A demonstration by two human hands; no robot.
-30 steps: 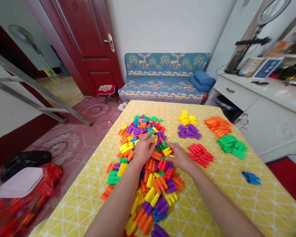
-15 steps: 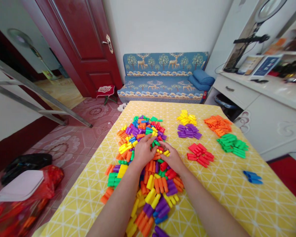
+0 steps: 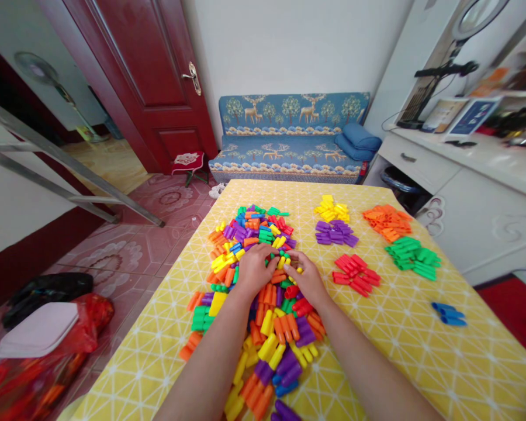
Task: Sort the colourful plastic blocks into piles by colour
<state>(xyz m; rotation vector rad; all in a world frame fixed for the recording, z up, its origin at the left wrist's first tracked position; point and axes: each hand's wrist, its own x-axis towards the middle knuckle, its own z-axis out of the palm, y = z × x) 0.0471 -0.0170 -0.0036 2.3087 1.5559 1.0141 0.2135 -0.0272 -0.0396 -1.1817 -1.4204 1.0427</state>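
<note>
My left hand is over the middle of a mixed heap of plastic bullet-shaped building blocks, its fingers curled in around a small green block. Facing it from the right, my right hand has thumb and index finger bent at a yellow block with green tips. The fingertips partly hide both pieces, and whether they are joined I cannot tell. Orange joined blocks and a purple one lie nearer, between my forearms.
Sorted piles stand to the right: yellow, purple, orange, green, red and blue. A yellow patterned cloth covers the table. Beyond it is a blue sofa; a white cabinet stands right.
The fingers of both hands have shifted slightly over the heap, and yellow and green pieces now show between them. The sorted piles have not moved.
</note>
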